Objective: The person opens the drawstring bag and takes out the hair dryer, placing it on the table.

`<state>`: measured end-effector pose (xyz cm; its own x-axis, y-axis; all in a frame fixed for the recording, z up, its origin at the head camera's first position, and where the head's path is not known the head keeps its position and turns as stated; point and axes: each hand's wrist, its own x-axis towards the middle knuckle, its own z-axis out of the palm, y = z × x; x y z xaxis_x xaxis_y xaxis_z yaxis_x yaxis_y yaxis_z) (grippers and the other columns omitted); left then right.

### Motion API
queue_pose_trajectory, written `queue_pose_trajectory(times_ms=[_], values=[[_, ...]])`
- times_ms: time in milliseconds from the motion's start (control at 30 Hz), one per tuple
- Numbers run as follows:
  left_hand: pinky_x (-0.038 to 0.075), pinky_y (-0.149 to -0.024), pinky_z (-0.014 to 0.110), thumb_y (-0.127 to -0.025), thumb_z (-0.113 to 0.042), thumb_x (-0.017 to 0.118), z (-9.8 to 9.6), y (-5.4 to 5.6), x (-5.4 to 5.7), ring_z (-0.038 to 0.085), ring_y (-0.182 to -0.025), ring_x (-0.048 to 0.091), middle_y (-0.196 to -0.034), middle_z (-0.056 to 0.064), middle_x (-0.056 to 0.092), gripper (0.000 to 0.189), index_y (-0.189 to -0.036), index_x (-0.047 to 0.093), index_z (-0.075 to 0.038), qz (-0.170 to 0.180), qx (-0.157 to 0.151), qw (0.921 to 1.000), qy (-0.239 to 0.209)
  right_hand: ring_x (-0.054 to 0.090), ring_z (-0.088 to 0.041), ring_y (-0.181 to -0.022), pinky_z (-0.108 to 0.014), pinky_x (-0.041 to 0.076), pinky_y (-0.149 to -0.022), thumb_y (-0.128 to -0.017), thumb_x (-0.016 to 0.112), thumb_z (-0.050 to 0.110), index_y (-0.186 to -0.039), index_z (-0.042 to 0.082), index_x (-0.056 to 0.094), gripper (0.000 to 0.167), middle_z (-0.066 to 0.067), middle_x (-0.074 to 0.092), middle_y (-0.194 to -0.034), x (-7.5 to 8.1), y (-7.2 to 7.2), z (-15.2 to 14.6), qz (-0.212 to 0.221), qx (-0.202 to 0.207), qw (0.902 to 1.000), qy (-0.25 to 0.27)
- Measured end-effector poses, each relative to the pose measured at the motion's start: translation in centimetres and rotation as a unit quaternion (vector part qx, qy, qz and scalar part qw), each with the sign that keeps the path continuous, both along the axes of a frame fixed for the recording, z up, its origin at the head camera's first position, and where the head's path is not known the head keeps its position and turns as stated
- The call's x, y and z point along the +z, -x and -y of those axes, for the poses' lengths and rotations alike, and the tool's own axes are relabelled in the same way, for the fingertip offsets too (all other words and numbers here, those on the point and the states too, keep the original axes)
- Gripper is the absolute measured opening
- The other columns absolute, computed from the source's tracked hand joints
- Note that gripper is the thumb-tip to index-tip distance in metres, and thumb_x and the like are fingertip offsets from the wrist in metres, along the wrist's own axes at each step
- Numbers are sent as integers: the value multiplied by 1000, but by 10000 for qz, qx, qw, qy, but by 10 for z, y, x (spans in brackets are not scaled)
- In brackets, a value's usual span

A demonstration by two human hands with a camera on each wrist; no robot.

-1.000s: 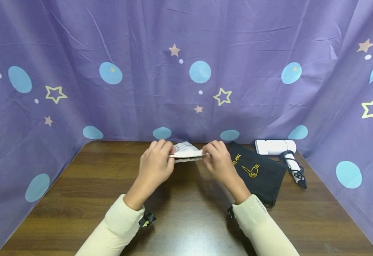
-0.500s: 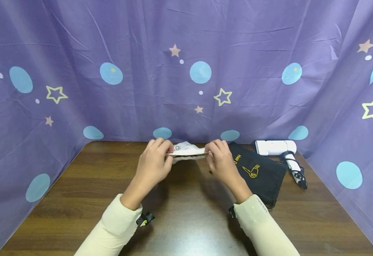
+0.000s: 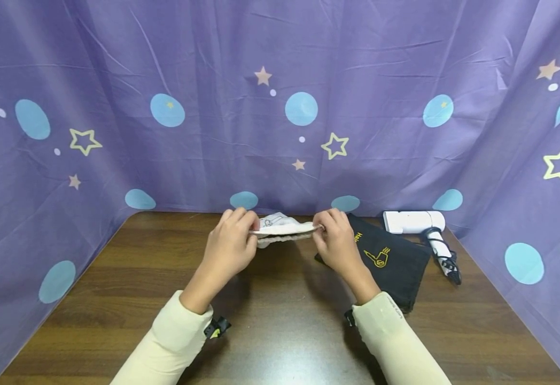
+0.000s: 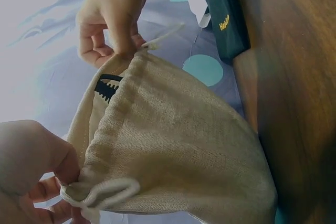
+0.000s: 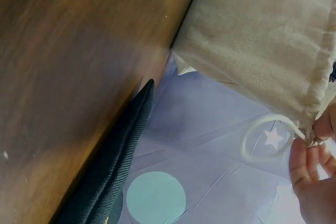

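A cream cloth drawstring bag (image 3: pixel 285 229) is held up above the table by both hands, its mouth stretched between them. My left hand (image 3: pixel 232 240) pinches the left corner of the mouth, beside a loop of cord in the left wrist view. At the other corner, my right hand (image 3: pixel 335 240) pinches the rim; a white cord (image 5: pixel 247 145) loops off there in the right wrist view. The mouth gapes a little. Through it shows a black shape with comb-like teeth (image 4: pixel 107 87); I cannot tell if it is printed or an object. The bag's inside is mostly hidden.
A black pouch (image 3: pixel 400 262) with yellow hair-dryer lettering lies right of the right hand, partly behind it. Beyond it lies a white hair dryer (image 3: pixel 407 221), its cord wound round the handle. The brown wooden table (image 3: pixel 280 331) ends at a purple curtain (image 3: pixel 212 107).
The right hand has moved slightly right and the left hand slightly left, so the bag's mouth is stretched wider. Both keep their pinch. The pouch and dryer have not moved.
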<state>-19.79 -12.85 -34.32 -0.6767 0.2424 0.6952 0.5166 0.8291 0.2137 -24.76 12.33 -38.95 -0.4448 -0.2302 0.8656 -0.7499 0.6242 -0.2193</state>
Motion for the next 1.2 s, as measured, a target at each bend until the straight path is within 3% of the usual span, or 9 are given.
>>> queue_pose_trajectory(times_ms=[133,333,633,933,1200], values=[[46,-65,41,-74,7,60,-1,1,-1,29,-78,48,-85,5,56,21,-87,61,-10,-88,-166,9998,-76,49,-25,-77,-37,41,-64,-80,63,-10,-94,5,62,20,-11,56,-88,-2,0,-1,216,-140,9996,94],[47,-65,41,-73,8,62,2,3,0,29,-79,49,-87,5,57,24,-89,61,-10,-194,-429,9989,15,50,-28,-79,-40,41,-70,-80,59,-16,-93,5,61,25,-11,59,-91,-3,5,-4,104,283,9995,-93],[45,-72,36,-74,11,59,12,8,4,24,-83,49,-93,1,59,35,-99,63,-13,-238,-1397,9873,716,50,-21,-77,-37,43,-68,-83,59,-17,-95,8,61,27,-8,59,-92,-3,11,-19,27,617,9975,-333],[45,-73,38,-73,9,62,14,8,6,25,-85,50,-92,1,58,32,-95,62,-14,-170,-1497,9860,712,47,-22,-74,-38,38,-68,-76,61,-16,-91,7,60,27,-8,58,-87,-3,13,-20,-70,438,9986,-297],[46,-72,36,-74,14,59,9,8,0,24,-85,49,-92,0,57,35,-96,64,-13,-239,-1671,9821,840,43,-21,-73,-37,36,-66,-73,60,-17,-86,7,58,27,-6,55,-83,-5,11,-19,-60,277,9994,-188]])
